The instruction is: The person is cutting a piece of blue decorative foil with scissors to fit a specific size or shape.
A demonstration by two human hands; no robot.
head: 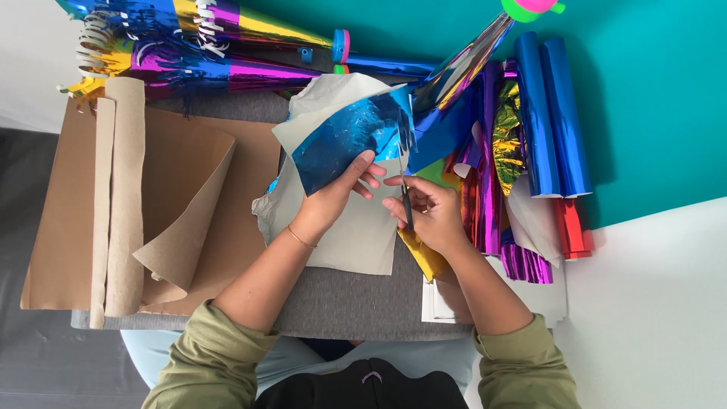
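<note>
Being thin, limp and tear-prone, the blue foil sheet [344, 140] is pinched at its edge by the left hand [333, 198] while scissors [406, 198] are gripped in the right hand [432, 216].

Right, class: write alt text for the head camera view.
The right hand works scissors into a crinkled blue foil sheet held by the left hand, over a grey board among shiny foil rolls and brown paper.
</note>
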